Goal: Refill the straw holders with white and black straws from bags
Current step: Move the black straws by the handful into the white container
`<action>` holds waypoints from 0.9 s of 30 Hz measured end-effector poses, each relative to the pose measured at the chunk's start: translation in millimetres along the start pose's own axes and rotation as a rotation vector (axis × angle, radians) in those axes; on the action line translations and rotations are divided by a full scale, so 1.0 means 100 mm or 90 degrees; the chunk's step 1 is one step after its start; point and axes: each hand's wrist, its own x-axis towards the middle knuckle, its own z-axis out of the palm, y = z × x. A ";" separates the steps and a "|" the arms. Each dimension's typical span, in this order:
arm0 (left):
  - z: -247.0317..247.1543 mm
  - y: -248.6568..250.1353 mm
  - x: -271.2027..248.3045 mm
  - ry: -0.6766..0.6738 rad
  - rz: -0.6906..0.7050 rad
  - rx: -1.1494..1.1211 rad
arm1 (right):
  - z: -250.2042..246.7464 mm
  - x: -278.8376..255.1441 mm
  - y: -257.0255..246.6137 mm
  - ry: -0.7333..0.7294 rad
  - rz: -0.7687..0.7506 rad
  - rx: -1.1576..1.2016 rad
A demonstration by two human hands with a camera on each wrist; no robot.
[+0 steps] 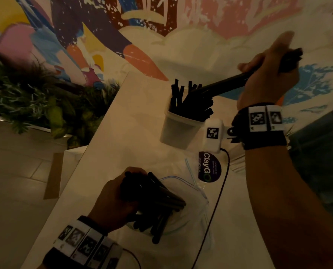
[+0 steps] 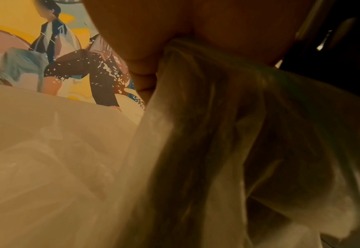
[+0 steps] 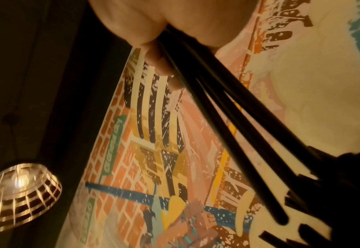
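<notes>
A white straw holder [image 1: 178, 131] stands mid-table, packed with black straws [image 1: 191, 101] that lean right. My right hand [image 1: 266, 74] grips a bunch of black straws [image 1: 226, 82] above it, their lower ends reaching in among the holder's straws. In the right wrist view these held straws [image 3: 228, 114] fan out from my fist toward the dark cluster of the holder's straws [image 3: 344, 193]. My left hand [image 1: 121, 195] grips the clear zip bag [image 1: 193, 202] of black straws [image 1: 161, 206] near the front edge. The left wrist view shows the bag's plastic [image 2: 217, 134] bunched in my fingers.
The pale table [image 1: 123, 133] has its left edge running diagonally, with floor and green plants [image 1: 35, 98] beyond. A round ClayGo sticker [image 1: 209, 167] and a black cable [image 1: 218, 195] lie right of the bag. A painted mural wall stands behind. A pendant lamp [image 3: 22, 193] hangs nearby.
</notes>
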 end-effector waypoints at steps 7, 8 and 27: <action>0.00 0.00 0.02 0.002 0.002 0.007 | -0.02 -0.20 0.52 -0.139 -0.017 -0.244; 0.00 0.00 0.02 0.003 0.002 0.011 | -0.03 -0.21 0.59 -0.148 -0.014 -0.302; -0.01 -0.01 0.01 0.000 0.008 0.026 | -0.17 -0.13 1.10 -0.425 -0.097 -0.821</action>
